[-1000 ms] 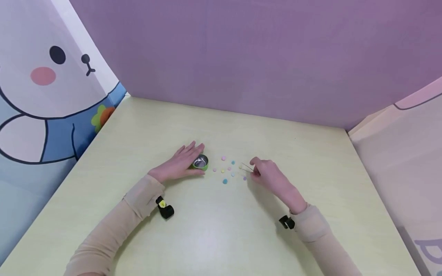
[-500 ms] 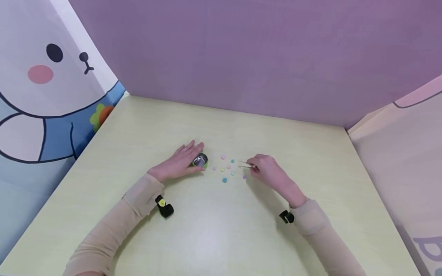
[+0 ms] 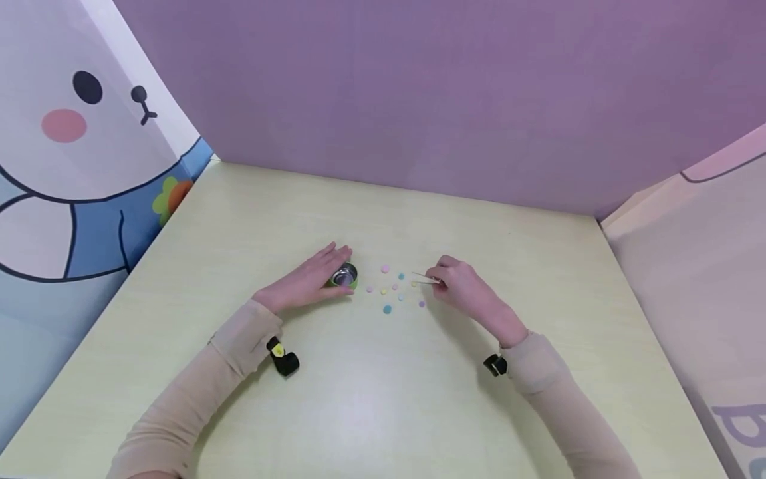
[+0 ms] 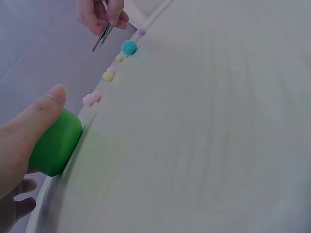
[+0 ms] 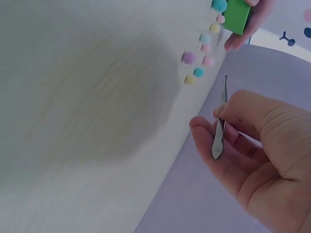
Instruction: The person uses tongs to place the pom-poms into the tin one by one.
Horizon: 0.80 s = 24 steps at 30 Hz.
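My left hand (image 3: 308, 278) holds a small green bowl (image 3: 353, 285) with a shiny metal inside, thumb on the near side and fingers on the far side. In the left wrist view the bowl's green wall (image 4: 60, 143) stands on the table beside my thumb. With thumb and fingers, my right hand (image 3: 469, 293) pinches metal tweezers (image 5: 218, 141). Their two tips are apart and point left, close to a yellow pom-pom (image 3: 413, 284). Between the hands lie several small pom-poms, among them a larger blue one (image 3: 387, 309), a pink one (image 3: 385, 269) and a purple one (image 3: 421, 304).
The pale wooden table (image 3: 371, 399) reaches back to a purple partition (image 3: 419, 100). A printed cartoon panel (image 3: 108, 159) stands at the left, a pale panel (image 3: 688, 279) at the right. Black cameras (image 3: 284, 359) are strapped to both wrists.
The tweezers have turned in my right hand and lie more level, with their tips by the yellow pom-pom. My left hand and the bowl stay together; the whole view has shifted slightly.
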Tool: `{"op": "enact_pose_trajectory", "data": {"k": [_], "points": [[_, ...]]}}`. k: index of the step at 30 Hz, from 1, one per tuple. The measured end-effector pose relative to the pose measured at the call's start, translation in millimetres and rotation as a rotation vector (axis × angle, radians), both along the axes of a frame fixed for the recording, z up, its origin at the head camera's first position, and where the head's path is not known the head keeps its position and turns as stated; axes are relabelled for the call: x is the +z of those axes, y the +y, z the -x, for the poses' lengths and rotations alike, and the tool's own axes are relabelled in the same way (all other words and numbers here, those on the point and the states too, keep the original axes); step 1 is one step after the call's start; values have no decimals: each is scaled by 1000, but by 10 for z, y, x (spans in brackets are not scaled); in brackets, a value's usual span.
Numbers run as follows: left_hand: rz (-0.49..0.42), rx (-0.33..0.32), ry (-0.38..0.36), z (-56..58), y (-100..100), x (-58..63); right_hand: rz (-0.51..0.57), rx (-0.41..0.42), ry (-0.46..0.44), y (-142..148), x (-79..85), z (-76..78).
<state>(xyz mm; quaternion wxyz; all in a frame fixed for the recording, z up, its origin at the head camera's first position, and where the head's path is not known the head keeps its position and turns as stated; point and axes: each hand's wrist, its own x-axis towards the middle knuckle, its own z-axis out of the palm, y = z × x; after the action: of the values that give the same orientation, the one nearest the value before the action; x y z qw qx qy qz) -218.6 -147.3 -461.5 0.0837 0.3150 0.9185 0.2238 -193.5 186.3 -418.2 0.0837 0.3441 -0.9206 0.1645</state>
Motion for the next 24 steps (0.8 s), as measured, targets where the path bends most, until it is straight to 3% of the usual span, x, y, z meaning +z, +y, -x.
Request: {"op": "enact_pose_trajectory", "data": {"k": [24], "points": [[-25,20,22,-65,-55,-1,-163,42,16,-170,23,213]]}}
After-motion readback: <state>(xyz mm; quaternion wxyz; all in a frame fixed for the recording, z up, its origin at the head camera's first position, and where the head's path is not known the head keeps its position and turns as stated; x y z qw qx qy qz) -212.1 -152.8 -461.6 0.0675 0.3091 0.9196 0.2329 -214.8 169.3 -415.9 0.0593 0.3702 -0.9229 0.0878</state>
